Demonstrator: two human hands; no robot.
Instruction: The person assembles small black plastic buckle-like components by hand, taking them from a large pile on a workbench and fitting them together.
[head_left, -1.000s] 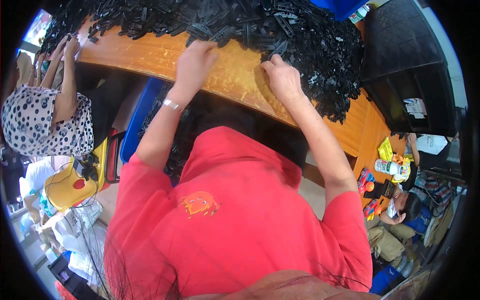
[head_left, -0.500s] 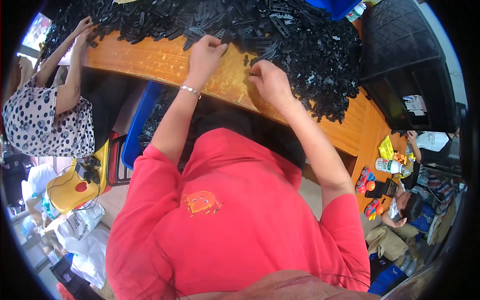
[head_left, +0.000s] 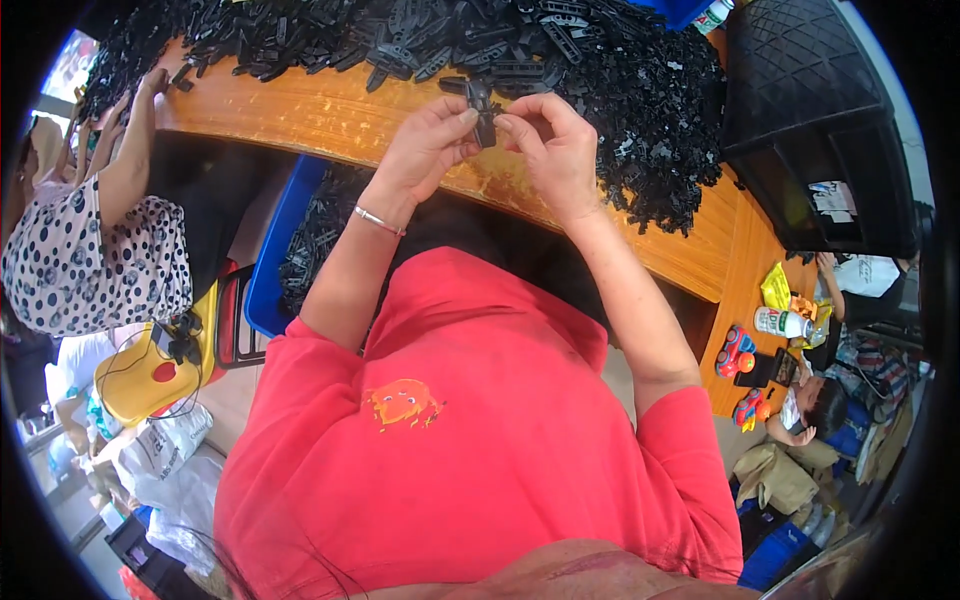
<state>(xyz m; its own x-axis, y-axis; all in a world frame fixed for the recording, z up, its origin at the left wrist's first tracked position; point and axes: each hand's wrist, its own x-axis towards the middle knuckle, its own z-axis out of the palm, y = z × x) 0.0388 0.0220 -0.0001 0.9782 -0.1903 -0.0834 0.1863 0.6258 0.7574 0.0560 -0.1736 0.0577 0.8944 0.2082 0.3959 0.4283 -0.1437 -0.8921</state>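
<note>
A dark, elongated black plastic part is upright between my two hands, above the near edge of the wooden table. My left hand grips it from the left, thumb and fingers closed on its side. From the right, my right hand pinches at the same part with thumb and forefinger; whether a separate small piece sits in that pinch is too small to tell. Just beyond my hands lies a heap of long black plastic parts. To the right spreads a pile of much smaller black pieces.
A blue bin of black parts stands below the table edge at left. A large black crate is on the right, with toy cars and a white bottle nearer. At far left, a person in a spotted top reaches to the table.
My hands were apart over the table edge; they have come together, and a black part is now held between them. The co-worker's arm at left has shifted lower.
</note>
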